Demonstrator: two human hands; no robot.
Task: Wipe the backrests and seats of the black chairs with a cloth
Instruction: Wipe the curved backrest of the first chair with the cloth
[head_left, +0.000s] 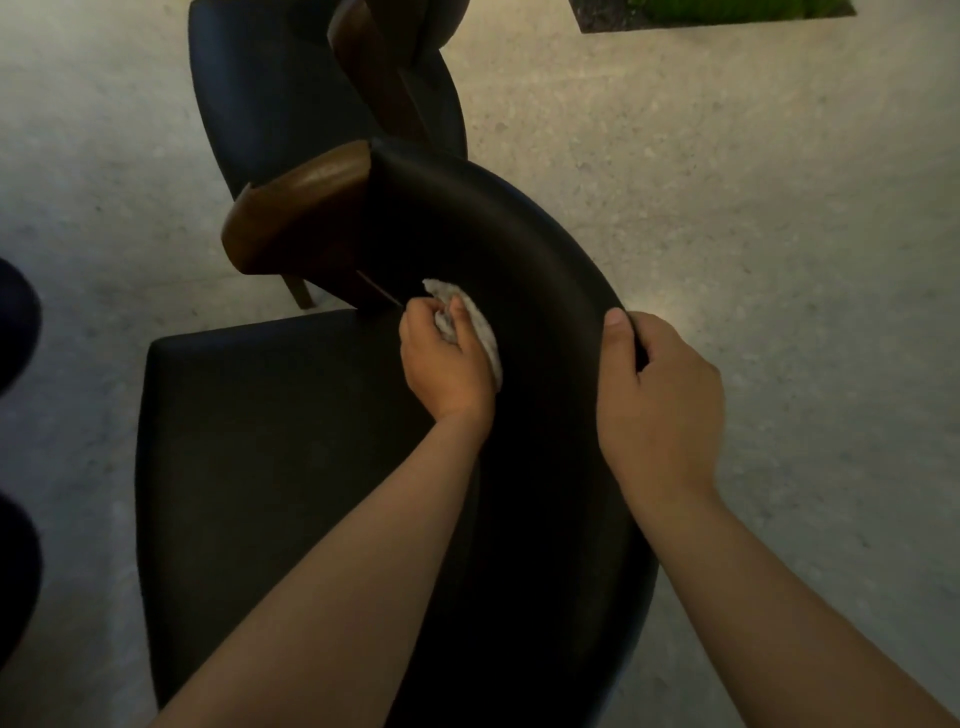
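Observation:
A black chair with a curved backrest (519, 228) and a flat seat (270, 441) fills the middle of the view below me. My left hand (444, 358) grips a crumpled light grey cloth (480, 327) and holds it against the inner face of the backrest, just above the seat and near the wooden armrest (301, 208). My right hand (660, 405) grips the top edge of the backrest, thumb on the inner side and fingers hidden behind it.
A second black chair (270, 88) with a wooden armrest stands just beyond the first. Pale speckled floor (753, 182) surrounds both. A patch of green planting (717, 10) lies at the top right. Dark shapes sit at the left edge (15, 322).

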